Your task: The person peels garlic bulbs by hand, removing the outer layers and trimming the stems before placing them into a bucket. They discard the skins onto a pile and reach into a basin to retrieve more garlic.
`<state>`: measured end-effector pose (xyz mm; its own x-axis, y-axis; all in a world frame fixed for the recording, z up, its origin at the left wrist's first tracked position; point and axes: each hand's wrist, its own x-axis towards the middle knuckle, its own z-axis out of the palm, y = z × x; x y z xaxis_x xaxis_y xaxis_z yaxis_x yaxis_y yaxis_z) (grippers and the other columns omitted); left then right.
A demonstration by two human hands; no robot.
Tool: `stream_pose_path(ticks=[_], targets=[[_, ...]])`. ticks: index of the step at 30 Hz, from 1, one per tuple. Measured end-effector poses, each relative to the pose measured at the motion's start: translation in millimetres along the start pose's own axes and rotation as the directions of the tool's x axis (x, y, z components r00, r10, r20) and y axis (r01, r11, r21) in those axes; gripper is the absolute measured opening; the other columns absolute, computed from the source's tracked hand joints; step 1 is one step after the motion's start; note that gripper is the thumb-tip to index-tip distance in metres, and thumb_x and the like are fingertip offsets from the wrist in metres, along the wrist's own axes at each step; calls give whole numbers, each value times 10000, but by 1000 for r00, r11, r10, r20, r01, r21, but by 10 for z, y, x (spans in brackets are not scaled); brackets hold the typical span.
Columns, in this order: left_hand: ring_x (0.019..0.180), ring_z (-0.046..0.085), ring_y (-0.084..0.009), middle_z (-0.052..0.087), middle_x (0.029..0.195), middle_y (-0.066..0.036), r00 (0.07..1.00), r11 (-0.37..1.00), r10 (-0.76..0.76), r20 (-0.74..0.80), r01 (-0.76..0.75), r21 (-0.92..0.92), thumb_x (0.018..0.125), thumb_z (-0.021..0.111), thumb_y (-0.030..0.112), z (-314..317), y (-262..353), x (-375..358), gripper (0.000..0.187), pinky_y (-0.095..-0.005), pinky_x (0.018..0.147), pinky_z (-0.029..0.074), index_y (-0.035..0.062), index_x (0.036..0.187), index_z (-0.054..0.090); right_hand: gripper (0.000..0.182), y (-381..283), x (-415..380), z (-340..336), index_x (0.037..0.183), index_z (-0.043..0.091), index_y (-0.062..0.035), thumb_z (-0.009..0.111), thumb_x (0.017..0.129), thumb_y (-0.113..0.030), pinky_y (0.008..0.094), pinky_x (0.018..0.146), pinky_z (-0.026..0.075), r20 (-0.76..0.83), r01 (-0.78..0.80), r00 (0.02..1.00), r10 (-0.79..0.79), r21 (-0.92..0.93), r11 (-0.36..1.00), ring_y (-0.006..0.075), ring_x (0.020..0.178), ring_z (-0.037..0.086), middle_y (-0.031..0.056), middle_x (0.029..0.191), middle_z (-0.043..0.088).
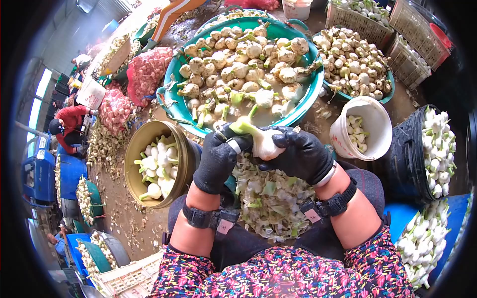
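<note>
Between both hands, over my lap, is a garlic bulb (267, 144) with a pale green stem pointing up and left. My left hand (219, 158), in a black glove with a light band on one finger, is closed round the stem side. On the bulb's other side, my right hand (305, 153), gloved too, grips it with curled fingers. Just beyond the hands stands a green basin (171, 111) of unpeeled garlic bulbs (238, 62) in murky water. Below the hands lies a heap of garlic skins and trimmings (271, 203).
A tan bucket (130, 171) with peeled garlic stands left. At right are a white bucket (375, 126) and a black bin (405, 149) of white bulbs. Pink net sacks (149, 74) and plastic crates (360, 22) stand farther off. A person in red (72, 119) bends at far left.
</note>
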<state>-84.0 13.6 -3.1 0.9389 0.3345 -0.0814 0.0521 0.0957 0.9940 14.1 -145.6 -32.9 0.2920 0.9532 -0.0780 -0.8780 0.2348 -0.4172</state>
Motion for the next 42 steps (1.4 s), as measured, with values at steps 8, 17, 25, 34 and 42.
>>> stream_pose_path(ticks=[8, 17, 25, 34, 42], targets=[[712, 586, -158, 619, 832, -87, 912, 807, 370, 175, -409, 426, 758, 567, 5, 12, 29, 7, 169, -263, 656, 464, -27, 913, 630, 388, -65, -9, 159, 1144, 511, 2, 640, 795, -107, 281, 671, 544, -294, -21, 925, -242, -675, 738, 148, 861, 587, 81, 1011, 570], [736, 637, -219, 644, 802, -118, 803, 502, 535, 263, -552, 666, 754, 561, -49, -213, 11, 82, 217, -305, 640, 516, -20, 957, 634, 518, -15, -127, 166, 1212, 487, -13, 692, 782, -217, 268, 855, 447, 257, 364, 929, -265, -510, 779, 117, 979, 545, 55, 1081, 586], [897, 589, -161, 624, 944, -97, 998, 994, 48, 41, -43, -105, 779, 537, 36, 92, 168, -26, 304, -287, 819, 463, -38, 1073, 555, 577, -109, -62, 78, 1223, 402, -18, 703, 740, -111, 304, 771, 507, 10, 328, 936, -352, -392, 859, 173, 933, 578, 83, 1057, 562], [763, 593, -133, 638, 885, -69, 997, 987, 72, -4, -71, -146, 730, 604, 5, 51, 46, -18, 281, -254, 695, 480, -21, 1010, 610, 701, -61, -25, 44, 1257, 431, -15, 745, 701, -303, 304, 810, 480, -4, 333, 919, -395, -531, 779, 167, 1016, 544, 88, 1168, 535], [683, 599, -151, 636, 754, -78, 997, 989, 64, -50, -57, 135, 768, 549, 50, -162, 129, -39, 193, -260, 661, 482, -49, 914, 626, 489, -81, -51, 125, 1235, 447, -15, 635, 794, -108, 288, 724, 514, -53, 280, 949, -310, -302, 911, 181, 897, 603, 93, 1083, 581]])
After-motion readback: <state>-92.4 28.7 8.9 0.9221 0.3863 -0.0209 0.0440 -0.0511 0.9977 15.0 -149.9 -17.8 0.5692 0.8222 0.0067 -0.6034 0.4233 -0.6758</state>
